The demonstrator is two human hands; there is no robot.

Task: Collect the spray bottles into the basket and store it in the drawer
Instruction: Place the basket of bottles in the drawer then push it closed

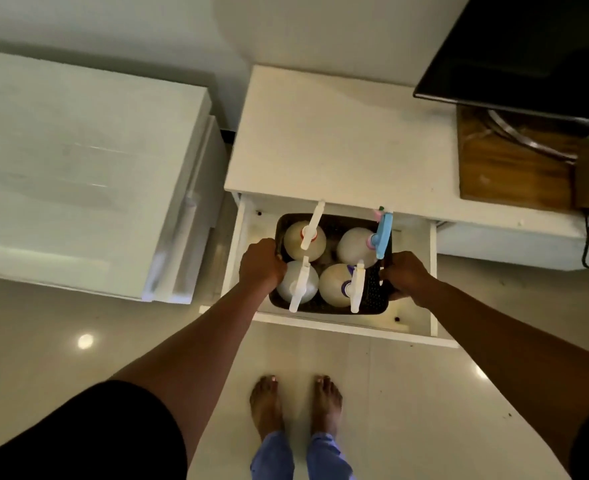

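Note:
A dark perforated basket (372, 289) sits inside the open white drawer (421, 271) of a low white cabinet. Several spray bottles stand upright in it: one with a white trigger at the back left (303, 237), one with a blue trigger at the back right (355, 245), a pale one at the front left (300, 282) and one with a white and purple head at the front right (336, 284). My left hand (260, 265) grips the basket's left rim. My right hand (405, 275) grips its right rim.
The cabinet top (338, 140) lies just behind the drawer. A black screen (528, 53) and a wooden board (507, 168) are at the right, with cables hanging. A white appliance (78, 168) stands at the left. My bare feet (296, 403) are on the glossy floor.

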